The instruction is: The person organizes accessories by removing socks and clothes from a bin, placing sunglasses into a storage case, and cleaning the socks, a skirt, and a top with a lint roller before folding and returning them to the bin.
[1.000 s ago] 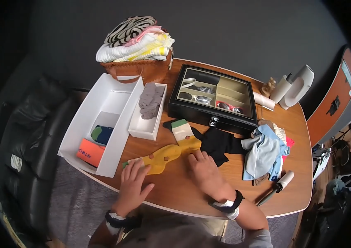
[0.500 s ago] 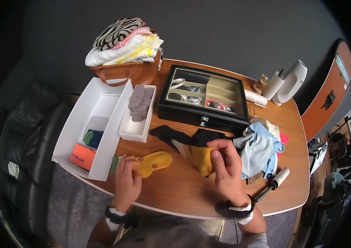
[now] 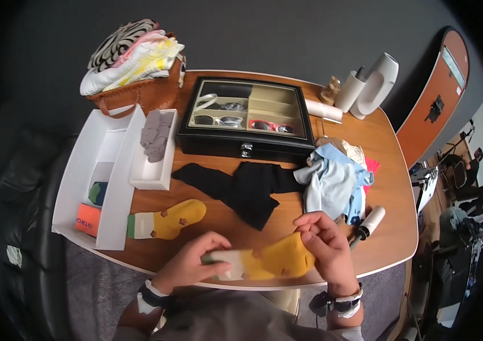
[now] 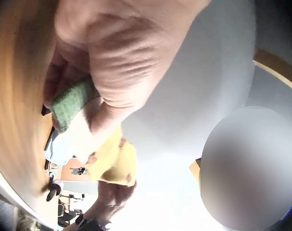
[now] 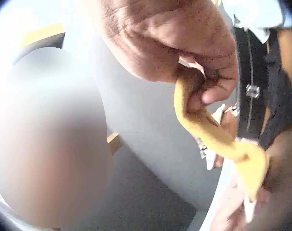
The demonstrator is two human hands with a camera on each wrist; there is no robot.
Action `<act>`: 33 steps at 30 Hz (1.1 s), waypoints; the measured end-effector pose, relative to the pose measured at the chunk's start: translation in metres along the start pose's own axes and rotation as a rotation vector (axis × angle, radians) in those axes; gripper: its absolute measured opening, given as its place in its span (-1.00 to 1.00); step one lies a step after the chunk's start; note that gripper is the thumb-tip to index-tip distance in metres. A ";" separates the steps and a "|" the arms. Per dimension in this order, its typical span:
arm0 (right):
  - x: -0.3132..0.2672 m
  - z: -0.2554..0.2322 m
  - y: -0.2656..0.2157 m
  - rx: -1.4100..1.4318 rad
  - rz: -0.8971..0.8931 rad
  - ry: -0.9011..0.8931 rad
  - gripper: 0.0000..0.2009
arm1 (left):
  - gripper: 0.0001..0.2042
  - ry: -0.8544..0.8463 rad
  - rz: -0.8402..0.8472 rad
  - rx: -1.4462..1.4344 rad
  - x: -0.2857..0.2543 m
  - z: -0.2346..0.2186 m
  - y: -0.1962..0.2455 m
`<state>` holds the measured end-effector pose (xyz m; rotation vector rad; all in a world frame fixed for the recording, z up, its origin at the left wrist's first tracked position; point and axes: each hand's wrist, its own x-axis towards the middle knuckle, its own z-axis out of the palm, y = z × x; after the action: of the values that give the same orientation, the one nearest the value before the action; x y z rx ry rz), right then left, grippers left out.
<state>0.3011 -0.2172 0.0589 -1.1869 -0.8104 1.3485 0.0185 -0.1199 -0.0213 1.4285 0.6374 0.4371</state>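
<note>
A yellow sock [image 3: 278, 260] with a cream band, a green cuff and brown star-like patches is stretched between both hands above the table's front edge. My left hand [image 3: 193, 262] pinches the cuff end; the left wrist view shows the green cuff [image 4: 71, 103] between thumb and fingers. At the other end, my right hand [image 3: 329, 250] pinches the yellow toe, seen also as yellow cloth [image 5: 203, 127] in the right wrist view. The matching sock [image 3: 176, 220] lies flat on the table to the left. Behind the hands, black socks [image 3: 253, 190] are spread out.
A large white box [image 3: 117, 196] holds a dark folded sock and an orange packet. Beside it stands a small white box [image 3: 149, 183] with grey socks. A black glasses case [image 3: 219, 145], crumpled clothes [image 3: 332, 176] and a lint roller [image 3: 372, 221] are also on the table.
My right hand has lifted one yellow sock off the table and brought it toward the front. My left hand has left the other sock and now grips the lifted sock's cuff.
</note>
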 end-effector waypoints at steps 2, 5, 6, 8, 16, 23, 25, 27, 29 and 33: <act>0.001 -0.020 0.026 -0.459 -0.034 0.248 -0.80 | -0.54 0.146 0.003 0.169 0.005 0.004 0.000; -0.004 -0.037 0.061 -1.150 -0.340 0.424 -0.75 | -0.56 0.356 0.231 0.646 0.008 0.020 -0.012; -0.008 -0.038 0.065 -1.245 -0.390 0.399 -0.78 | -0.58 0.302 0.266 0.704 0.007 0.023 -0.010; -0.016 -0.034 0.073 -1.283 -0.383 0.327 -0.78 | -0.64 0.218 0.299 0.822 0.006 0.028 -0.012; -0.020 -0.052 0.075 -1.272 -0.471 0.504 -0.83 | -0.70 0.346 0.304 0.889 0.010 0.038 -0.025; -0.043 -0.100 0.064 -1.238 -0.008 1.094 -0.75 | -0.71 0.401 0.306 0.786 0.011 0.031 -0.032; -0.047 -0.113 0.070 -1.300 -0.015 1.144 -0.70 | -0.69 0.402 0.308 0.787 0.012 0.032 -0.031; -0.053 -0.125 0.070 -1.341 0.124 1.057 -0.71 | -0.67 0.406 0.308 0.785 0.011 0.031 -0.031; -0.058 -0.137 0.072 -1.301 0.184 0.993 -0.73 | -0.66 0.408 0.306 0.751 0.011 0.030 -0.030; -0.064 -0.125 0.076 -0.824 0.033 0.879 -0.76 | -0.60 0.446 0.266 0.673 0.007 0.029 -0.036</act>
<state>0.3908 -0.3115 -0.0328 -2.2046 -0.6780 0.3497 0.0390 -0.1422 -0.0570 2.0929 1.0183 0.8149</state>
